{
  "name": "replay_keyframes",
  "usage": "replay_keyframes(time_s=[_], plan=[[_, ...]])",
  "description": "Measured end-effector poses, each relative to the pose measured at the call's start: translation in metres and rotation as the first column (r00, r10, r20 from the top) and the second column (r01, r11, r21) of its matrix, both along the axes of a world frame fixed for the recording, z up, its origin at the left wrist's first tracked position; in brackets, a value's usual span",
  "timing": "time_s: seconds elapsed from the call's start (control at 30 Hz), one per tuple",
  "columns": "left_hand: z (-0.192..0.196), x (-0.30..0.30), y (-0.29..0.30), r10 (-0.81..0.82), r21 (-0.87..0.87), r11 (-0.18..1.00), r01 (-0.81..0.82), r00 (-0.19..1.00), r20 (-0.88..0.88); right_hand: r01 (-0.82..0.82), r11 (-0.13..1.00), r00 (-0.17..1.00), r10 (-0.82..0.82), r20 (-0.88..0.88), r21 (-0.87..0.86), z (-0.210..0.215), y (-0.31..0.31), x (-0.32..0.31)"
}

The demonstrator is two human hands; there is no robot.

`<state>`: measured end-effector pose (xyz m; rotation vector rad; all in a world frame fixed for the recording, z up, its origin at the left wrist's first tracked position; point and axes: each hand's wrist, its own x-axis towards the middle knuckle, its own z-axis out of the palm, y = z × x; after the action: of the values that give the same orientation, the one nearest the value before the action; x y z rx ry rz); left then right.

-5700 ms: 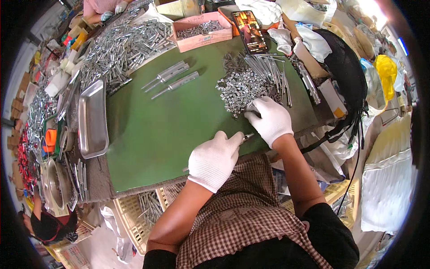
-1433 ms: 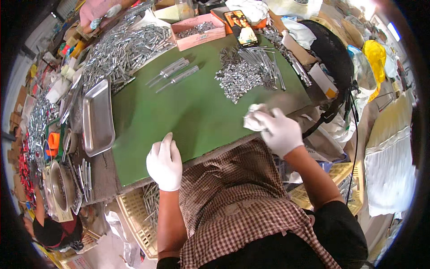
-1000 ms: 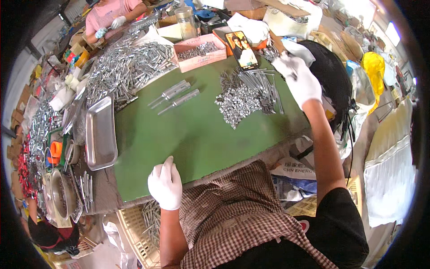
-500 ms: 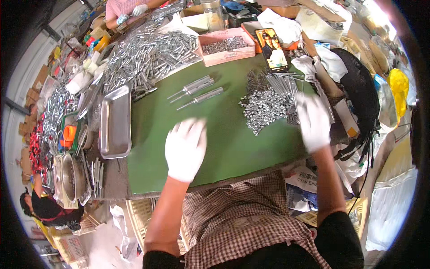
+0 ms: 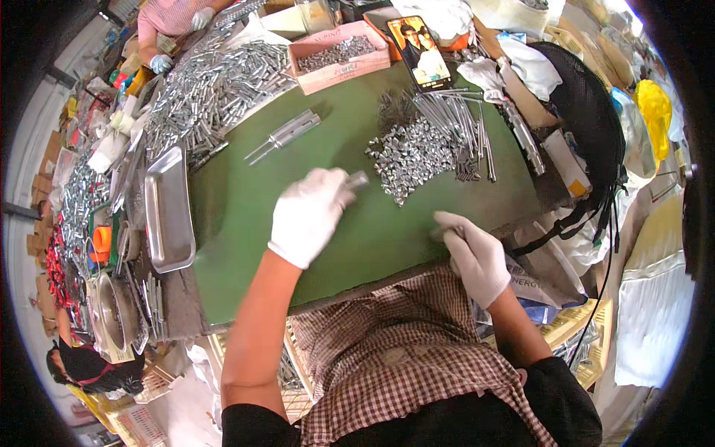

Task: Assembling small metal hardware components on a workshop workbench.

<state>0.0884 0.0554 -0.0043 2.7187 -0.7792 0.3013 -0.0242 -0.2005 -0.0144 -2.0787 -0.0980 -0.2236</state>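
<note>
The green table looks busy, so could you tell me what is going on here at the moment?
A person in white gloves works at the green table. The left hand holds a small metal piece at its fingertips, close to the heap of small metal parts. The right hand rests at the table's near edge, closed on something I cannot make out. Long metal rods lie beside the heap.
</note>
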Motion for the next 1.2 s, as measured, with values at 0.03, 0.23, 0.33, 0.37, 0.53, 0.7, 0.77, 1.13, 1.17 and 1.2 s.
replay_keyframes(time_s=[0.03,0.23,0.33,0.37,0.53,0.7,0.77,1.13,1.17,1.2], plan=[[0.009,-0.016,-0.003,-0.095,0.060,0.993,0.098,0.994,-0.044,0.030,0.984,0.978,0.007,-0.210,0.175,0.011,0.008,0.004],[0.032,-0.061,-0.031,-0.222,0.033,0.974,0.223,0.975,-0.022,0.001,0.899,0.864,0.220,-0.453,0.439,0.018,0.018,0.025],[0.025,-0.065,-0.021,-0.227,-0.115,0.967,0.229,0.973,0.030,0.031,0.866,0.846,0.243,-0.474,0.499,0.022,0.020,0.022],[0.024,-0.066,-0.019,-0.226,-0.116,0.967,0.227,0.974,0.029,0.030,0.866,0.845,0.244,-0.475,0.499,0.022,0.021,0.023],[0.016,-0.074,-0.021,-0.178,-0.187,0.967,0.171,0.984,-0.022,-0.047,0.978,0.882,0.136,-0.452,0.203,0.016,0.017,0.024],[0.008,-0.074,-0.023,-0.144,-0.261,0.957,0.130,0.989,-0.035,-0.041,0.984,0.868,0.121,-0.481,0.174,0.014,0.018,0.028],[0.007,-0.075,-0.023,-0.128,-0.265,0.958,0.110,0.991,-0.049,-0.042,0.986,0.876,0.114,-0.468,0.162,0.014,0.020,0.027],[0.006,-0.090,-0.036,0.040,0.027,0.999,-0.039,0.998,-0.053,-0.147,0.829,0.966,0.237,0.101,-0.539,0.014,0.013,0.122],[0.007,-0.089,-0.036,0.037,0.024,0.999,-0.036,0.998,-0.051,-0.187,0.755,0.950,0.302,0.081,-0.629,0.015,0.014,0.133],[0.007,-0.089,-0.036,0.037,0.031,0.999,-0.036,0.997,-0.062,-0.186,0.753,0.950,0.301,0.080,-0.631,0.014,0.015,0.141]])
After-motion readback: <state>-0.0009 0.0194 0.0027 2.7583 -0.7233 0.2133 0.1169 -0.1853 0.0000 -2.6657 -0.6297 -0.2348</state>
